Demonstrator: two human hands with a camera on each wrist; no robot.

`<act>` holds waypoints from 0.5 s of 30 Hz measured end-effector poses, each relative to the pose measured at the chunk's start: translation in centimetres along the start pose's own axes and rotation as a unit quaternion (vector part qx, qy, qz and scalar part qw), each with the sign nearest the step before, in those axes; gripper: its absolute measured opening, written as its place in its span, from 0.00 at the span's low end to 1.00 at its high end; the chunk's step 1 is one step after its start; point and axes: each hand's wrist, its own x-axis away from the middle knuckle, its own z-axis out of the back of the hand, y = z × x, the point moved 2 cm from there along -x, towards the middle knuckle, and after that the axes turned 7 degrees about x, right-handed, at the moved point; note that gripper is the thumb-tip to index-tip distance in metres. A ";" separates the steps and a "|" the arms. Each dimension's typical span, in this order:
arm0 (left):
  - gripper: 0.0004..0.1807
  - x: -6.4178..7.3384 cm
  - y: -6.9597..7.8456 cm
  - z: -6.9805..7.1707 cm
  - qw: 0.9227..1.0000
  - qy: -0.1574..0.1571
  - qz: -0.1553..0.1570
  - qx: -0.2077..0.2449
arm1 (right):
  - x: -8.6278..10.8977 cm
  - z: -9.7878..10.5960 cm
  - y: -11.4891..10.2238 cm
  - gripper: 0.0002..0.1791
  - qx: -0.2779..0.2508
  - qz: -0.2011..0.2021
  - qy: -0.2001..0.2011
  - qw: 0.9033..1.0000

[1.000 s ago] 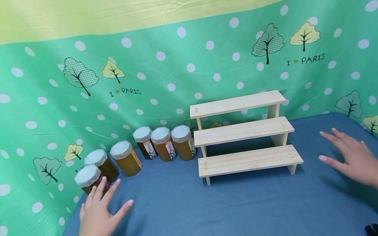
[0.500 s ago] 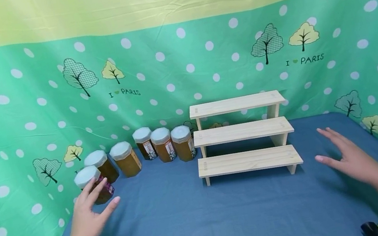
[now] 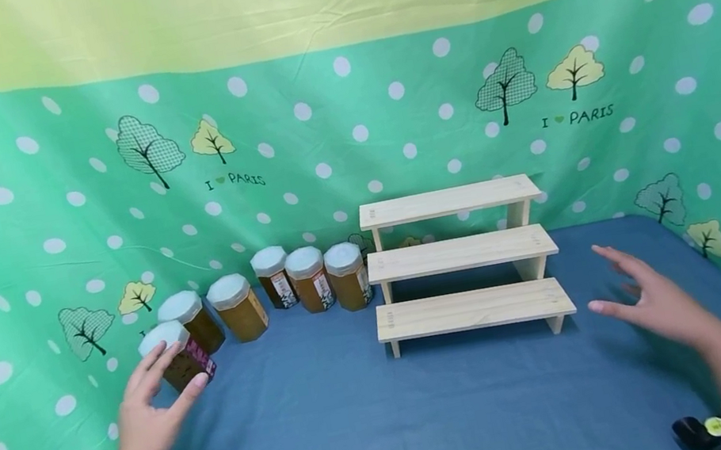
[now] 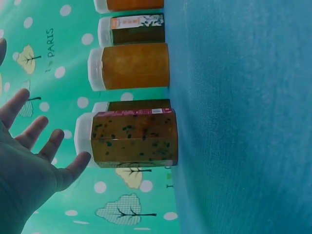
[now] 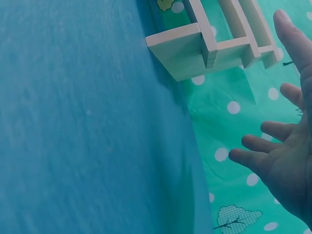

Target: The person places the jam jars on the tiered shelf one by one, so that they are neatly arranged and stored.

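Note:
My left hand [image 3: 149, 419] hovers close to the nearest jar [image 3: 192, 367], fingers spread and holding nothing. That jar has a white lid, dark specks and a purple label, plain in the left wrist view, where the hand [image 4: 29, 161] appears beside the lid. Behind it stand a dark jar [image 3: 207, 331] and an amber jar [image 3: 245, 316]. Farther right sit a dark jar [image 3: 283, 290], an orange-brown jar [image 3: 316, 291] and another amber jar [image 3: 348, 289]. Right of the wooden three-step shelf [image 3: 472, 307], my right hand [image 3: 657, 305] is raised with its fingers extended, touching nothing.
A blue cloth [image 3: 396, 428] covers the table. Behind and at both sides hangs a green dotted curtain [image 3: 317, 144] with printed trees. The shelf [image 5: 180, 51] shows its side panel in the right wrist view.
My left hand has drawn left and slightly down, uncovering more of the nearest jar. My right hand has shifted a little left. The jars and shelf have stayed put.

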 end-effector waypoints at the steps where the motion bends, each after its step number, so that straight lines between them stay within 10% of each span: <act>1: 0.34 -0.1 0.0 0.1 1.000 0.003 0.006 0.000 | 0.0 -0.1 0.0 0.52 -0.003 0.000 -0.001 1.000; 15: 0.34 -0.7 -0.9 0.5 0.997 0.029 0.065 0.024 | -1.1 -1.3 -0.1 0.48 -0.040 -0.011 -0.031 0.999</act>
